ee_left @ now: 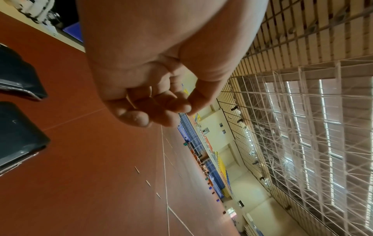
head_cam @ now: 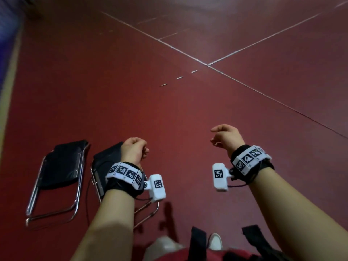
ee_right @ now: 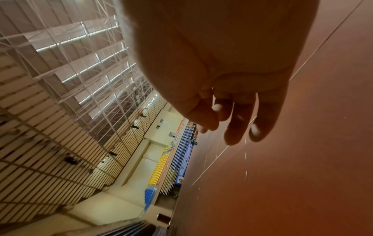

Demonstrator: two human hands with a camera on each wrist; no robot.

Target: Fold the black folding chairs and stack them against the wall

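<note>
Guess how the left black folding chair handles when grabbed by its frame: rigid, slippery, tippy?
The left chair has a chrome tube frame, so it is probably rigid but slick to grip. Its black seat looks padded and thin, so likely light. It stands unfolded, so the hinged frame may swing shut when lifted. Neither hand touches it.

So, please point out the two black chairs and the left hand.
Left chair (head_cam: pixel 62 164), head view, on its black seat.
Right chair (head_cam: pixel 107 161), head view, on its black seat.
Left hand (head_cam: pixel 132 150), head view, on the back of the hand.
</note>
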